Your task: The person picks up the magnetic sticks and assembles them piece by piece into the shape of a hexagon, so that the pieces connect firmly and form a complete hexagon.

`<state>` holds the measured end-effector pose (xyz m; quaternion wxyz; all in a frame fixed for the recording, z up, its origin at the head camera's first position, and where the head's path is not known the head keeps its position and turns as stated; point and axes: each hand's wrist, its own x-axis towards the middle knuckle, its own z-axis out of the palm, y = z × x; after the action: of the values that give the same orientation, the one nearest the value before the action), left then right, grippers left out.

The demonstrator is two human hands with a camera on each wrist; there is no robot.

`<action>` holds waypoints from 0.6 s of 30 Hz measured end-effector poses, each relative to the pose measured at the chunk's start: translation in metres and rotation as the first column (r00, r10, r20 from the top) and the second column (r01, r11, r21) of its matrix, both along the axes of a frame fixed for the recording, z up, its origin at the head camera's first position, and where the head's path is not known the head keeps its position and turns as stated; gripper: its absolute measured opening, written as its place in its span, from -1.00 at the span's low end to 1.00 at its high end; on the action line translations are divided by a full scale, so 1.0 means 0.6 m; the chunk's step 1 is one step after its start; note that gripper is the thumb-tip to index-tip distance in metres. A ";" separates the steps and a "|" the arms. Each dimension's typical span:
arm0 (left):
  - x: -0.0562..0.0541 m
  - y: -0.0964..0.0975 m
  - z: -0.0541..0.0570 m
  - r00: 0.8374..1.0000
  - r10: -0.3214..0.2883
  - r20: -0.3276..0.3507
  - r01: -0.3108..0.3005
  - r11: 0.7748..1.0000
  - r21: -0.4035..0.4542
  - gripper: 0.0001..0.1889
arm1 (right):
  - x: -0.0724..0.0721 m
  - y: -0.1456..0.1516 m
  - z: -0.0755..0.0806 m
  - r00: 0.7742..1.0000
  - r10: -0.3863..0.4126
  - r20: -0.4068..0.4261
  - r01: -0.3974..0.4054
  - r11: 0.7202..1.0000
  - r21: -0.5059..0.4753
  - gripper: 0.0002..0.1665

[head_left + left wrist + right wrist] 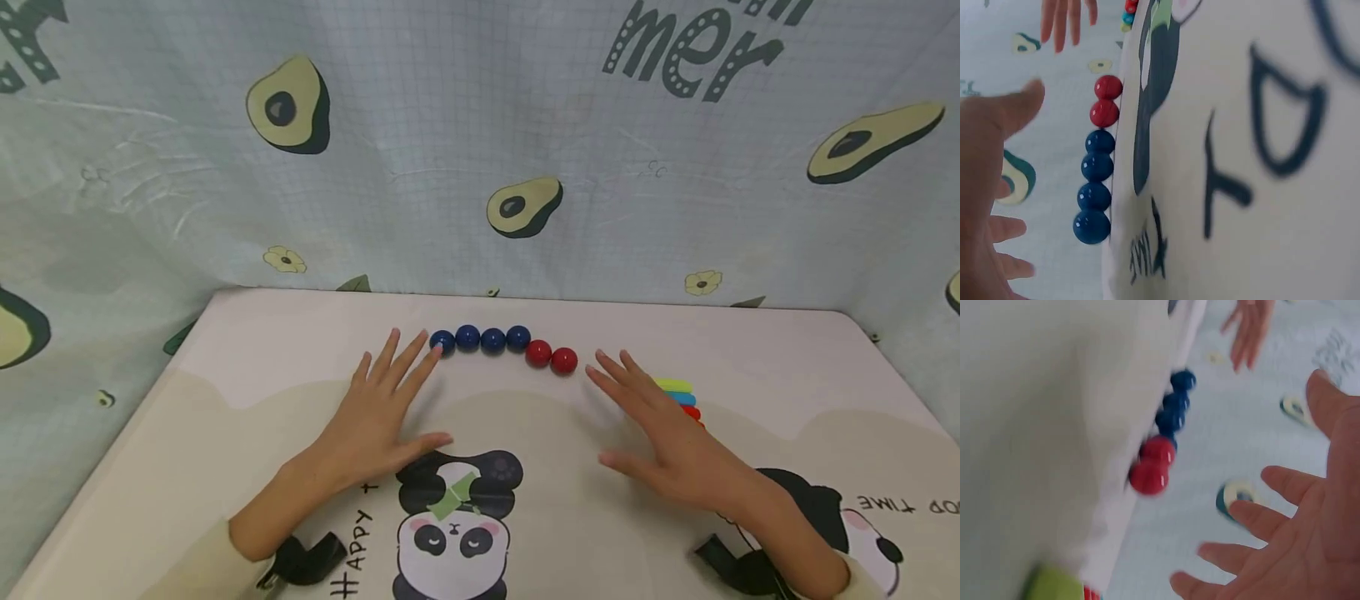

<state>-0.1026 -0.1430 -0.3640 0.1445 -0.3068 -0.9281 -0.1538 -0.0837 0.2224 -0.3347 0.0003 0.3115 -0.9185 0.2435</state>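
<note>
Several dark blue balls (pixel 492 341) and two red balls (pixel 538 353) sit side by side in a slightly curved row near the table's far edge. Blue ones are on the left, red on the right. My left hand (pixel 382 412), fingers spread, is at the row's left end, its fingertips overlapping the leftmost blue ball in the head view. My right hand (pixel 660 433) hovers right of the red balls (pixel 1149 477), fingers straight and apart. Neither hand holds anything. Partly hidden behind the right hand lie colourful sticks (pixel 677 392) in yellow-green, blue and red.
The table (pixel 247 358) has a light cover printed with pandas (pixel 453 542) and lettering. Behind it hangs a pale curtain (pixel 420 108) with avocado prints. Black wrist straps (pixel 307 560) show at both forearms.
</note>
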 end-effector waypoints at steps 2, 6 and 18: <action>-0.011 0.001 -0.002 0.999 0.026 0.043 -0.029 0.996 0.081 -0.06 | -0.007 0.017 0.003 1.000 -0.025 0.000 0.025 0.999 -0.031 -0.01; -0.033 -0.001 -0.003 0.991 0.054 0.123 -0.080 0.972 0.222 -0.14 | -0.027 0.044 0.004 0.997 -0.080 0.003 0.080 0.995 -0.063 -0.08; -0.084 0.006 -0.014 0.984 0.006 0.180 -0.074 0.923 0.377 -0.33 | -0.068 0.110 -0.008 0.977 -0.211 0.026 0.212 0.966 -0.150 -0.49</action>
<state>-0.1530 -0.1395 -0.3726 0.1223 -0.2390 -0.8955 -0.3551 -0.1245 0.2884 -0.3398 0.0456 0.2096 -0.9252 0.3129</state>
